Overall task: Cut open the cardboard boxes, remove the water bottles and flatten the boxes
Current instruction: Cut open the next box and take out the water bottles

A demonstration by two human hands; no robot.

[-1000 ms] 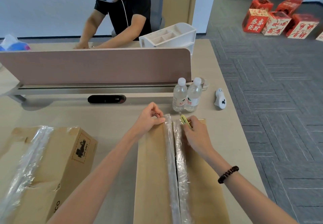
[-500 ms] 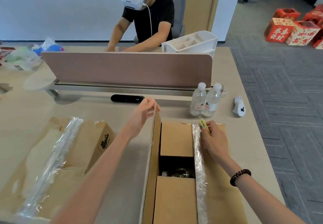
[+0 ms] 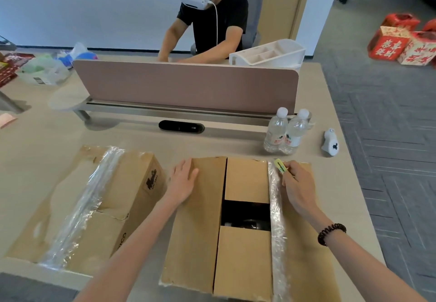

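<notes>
At lower centre of the frame the cardboard box point(image 3: 244, 257) lies open: its left flap point(image 3: 198, 219) is pressed outward by the left hand point(image 3: 182, 181), fingers straight and spread, presumably to expose the contents. The yellow cutter point(image 3: 280, 166) is pinched in the curled right hand point(image 3: 298, 185), rested on the taped right flap point(image 3: 304, 254). Two water bottles point(image 3: 286, 134) are stood just beyond it

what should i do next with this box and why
Probably swing the right flap open. The left hand presses the left flap out flat, but the right flap lies closed over the inner flaps, under the right hand gripping the cutter.
</notes>
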